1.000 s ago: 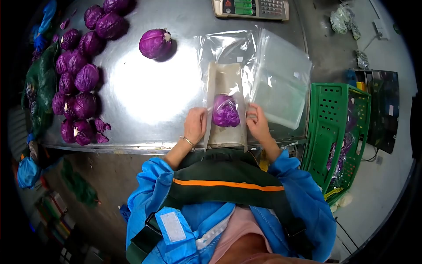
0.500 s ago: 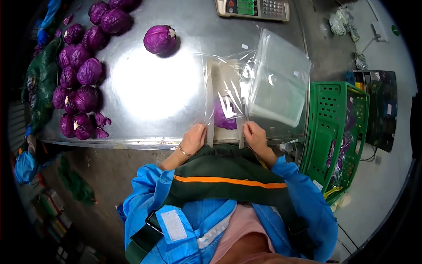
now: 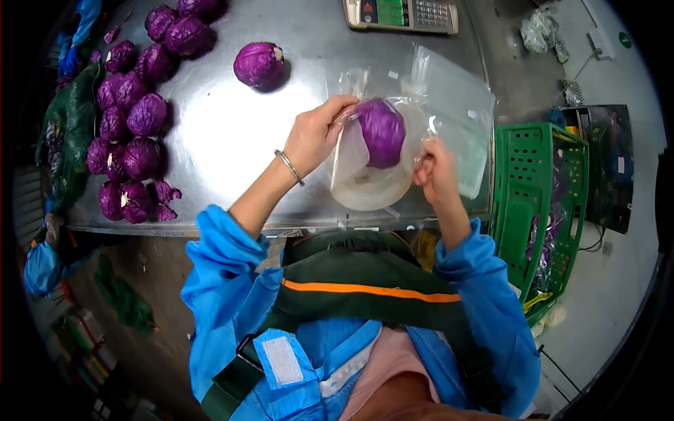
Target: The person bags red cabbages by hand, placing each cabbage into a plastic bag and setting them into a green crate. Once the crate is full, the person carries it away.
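Over the counter (image 3: 200, 179), the clear film (image 3: 365, 189) might tear — uneven pulling would do it — and let the purple cabbage (image 3: 382, 133) within roll loose. The left hand (image 3: 319, 132) pinches the film's edge; the right hand (image 3: 437, 172) curls beside it, its grip unclear. Against the earlier frame, cabbage and hands sit farther from the counter's near edge.

Loose cabbages (image 3: 143, 158) lie left of the bag (image 3: 361, 196) (crate (image 3: 521, 186) right, scale (image 3: 404, 15) behind).
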{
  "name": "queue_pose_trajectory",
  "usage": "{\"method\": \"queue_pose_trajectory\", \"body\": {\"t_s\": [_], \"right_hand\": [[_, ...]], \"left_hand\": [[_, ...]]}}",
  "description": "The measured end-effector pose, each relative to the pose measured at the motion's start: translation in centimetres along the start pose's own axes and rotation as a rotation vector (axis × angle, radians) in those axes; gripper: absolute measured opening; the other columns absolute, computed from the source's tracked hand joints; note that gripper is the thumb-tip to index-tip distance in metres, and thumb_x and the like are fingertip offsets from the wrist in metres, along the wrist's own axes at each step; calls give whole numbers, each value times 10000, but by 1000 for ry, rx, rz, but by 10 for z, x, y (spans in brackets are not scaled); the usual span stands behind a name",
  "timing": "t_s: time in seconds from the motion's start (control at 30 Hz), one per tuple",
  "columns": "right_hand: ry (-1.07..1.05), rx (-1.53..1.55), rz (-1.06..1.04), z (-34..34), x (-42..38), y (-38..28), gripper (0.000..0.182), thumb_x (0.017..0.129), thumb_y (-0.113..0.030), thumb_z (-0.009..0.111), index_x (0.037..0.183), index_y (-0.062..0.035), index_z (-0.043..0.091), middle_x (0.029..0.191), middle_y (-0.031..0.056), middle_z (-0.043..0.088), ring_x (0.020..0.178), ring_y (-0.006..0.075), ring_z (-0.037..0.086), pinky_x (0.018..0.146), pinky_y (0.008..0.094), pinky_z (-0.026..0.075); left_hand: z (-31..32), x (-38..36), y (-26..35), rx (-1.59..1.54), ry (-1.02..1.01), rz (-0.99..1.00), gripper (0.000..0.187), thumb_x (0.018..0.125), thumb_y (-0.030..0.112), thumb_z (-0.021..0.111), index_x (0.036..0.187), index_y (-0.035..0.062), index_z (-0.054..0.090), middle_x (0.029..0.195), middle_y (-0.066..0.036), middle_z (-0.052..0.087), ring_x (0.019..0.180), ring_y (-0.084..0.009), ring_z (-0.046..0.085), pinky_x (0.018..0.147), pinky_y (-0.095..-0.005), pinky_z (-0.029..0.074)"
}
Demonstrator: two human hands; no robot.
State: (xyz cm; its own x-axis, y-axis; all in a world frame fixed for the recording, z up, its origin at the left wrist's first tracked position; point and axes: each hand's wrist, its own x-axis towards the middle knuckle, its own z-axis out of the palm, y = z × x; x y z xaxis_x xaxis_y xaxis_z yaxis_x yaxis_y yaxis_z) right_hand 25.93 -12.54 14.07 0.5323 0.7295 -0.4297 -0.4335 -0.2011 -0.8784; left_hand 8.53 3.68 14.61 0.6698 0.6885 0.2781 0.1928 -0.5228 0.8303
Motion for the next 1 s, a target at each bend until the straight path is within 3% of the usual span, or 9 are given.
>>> {"method": "queue_pose_trajectory", "body": {"t_s": [0.3, 0.43, 0.5, 0.63, 0.7, 0.73, 0.9, 0.93, 1.0], "right_hand": [[-121, 182, 39, 26, 12, -47, 201, 870, -223, 457, 723, -89, 488, 546, 34, 491, 327, 106, 327, 317, 262, 244], [116, -64, -142, 15, 19, -38, 136, 867, -162, 484, 805, -54, 539, 668, 44, 567, 490, 114, 486, 461, 220, 371], [104, -585, -648, 27, -19, -71, 130, 810, -165, 592, 899, -74, 564, 813, 41, 592, 877, 179, 567, 803, 318, 414], [-450, -1417, -1060, 47, -66, -94, 132, 755, -155, 648, 879, -135, 607, 902, -7, 599, 1180, 238, 463, 1044, 556, 138], [-725, -1448, -1013, 39, -58, -79, 109, 747, -117, 645, 854, -134, 632, 891, -4, 612, 1174, 268, 468, 1039, 598, 88], [-727, -1451, -1065, 38, -59, -90, 74, 744, -168, 679, 792, -132, 635, 887, 23, 613, 1111, 276, 514, 1018, 565, 210], [238, -897, -1795, -32, -133, -201, 279, 830, -240, 471, 786, 33, 511, 719, 150, 569, 810, 265, 572, 895, 468, 441], [147, -901, -1691, -116, -132, -194, 343, 849, -297, 435, 815, 32, 524, 805, 177, 571, 845, 300, 571, 920, 507, 413], [-239, -1371, -1295, -13, -132, -178, 365, 738, -260, 623, 1014, -31, 557, 910, 116, 608, 909, 291, 577, 979, 519, 336]], "left_hand": [[-44, 42, 10, -18, 33, -23, 155, 899, 102, 536, 997, 11, 613, 792, -87, 649, 668, -125, 589, 610, -250, 459], [-45, 30, -5, -20, -79, -185, 166, 888, 114, 551, 1024, 45, 617, 747, -90, 641, 656, -127, 596, 627, -255, 465], [-61, 24, 15, 97, -243, -280, 246, 858, 186, 599, 1032, 12, 610, 696, -99, 618, 608, -131, 614, 581, -256, 487], [-67, -2, 18, 27, -530, -511, 342, 858, 257, 588, 986, -60, 593, 657, -95, 609, 567, -130, 622, 522, -240, 520], [-72, -1, 30, -345, -894, -1009, 323, 884, 256, 554, 958, -56, 594, 668, -88, 618, 571, -132, 623, 534, -234, 532], [-67, -10, 27, -482, -866, -980, 316, 913, 269, 513, 910, -37, 593, 696, -88, 630, 577, -142, 628, 544, -240, 546], [-66, -11, 45, -453, -638, -895, 361, 923, 292, 484, 955, -60, 559, 781, -138, 631, 625, -171, 641, 535, -270, 554], [-66, -9, 51, -420, -617, -903, 394, 923, 315, 477, 1001, -66, 543, 812, -156, 628, 643, -185, 646, 532, -280, 556], [-63, 0, 58, -368, -632, -931, 660, 901, 501, 419, 1180, -97, 431, 912, -229, 603, 702, -239, 654, 533, -319, 561]]}}
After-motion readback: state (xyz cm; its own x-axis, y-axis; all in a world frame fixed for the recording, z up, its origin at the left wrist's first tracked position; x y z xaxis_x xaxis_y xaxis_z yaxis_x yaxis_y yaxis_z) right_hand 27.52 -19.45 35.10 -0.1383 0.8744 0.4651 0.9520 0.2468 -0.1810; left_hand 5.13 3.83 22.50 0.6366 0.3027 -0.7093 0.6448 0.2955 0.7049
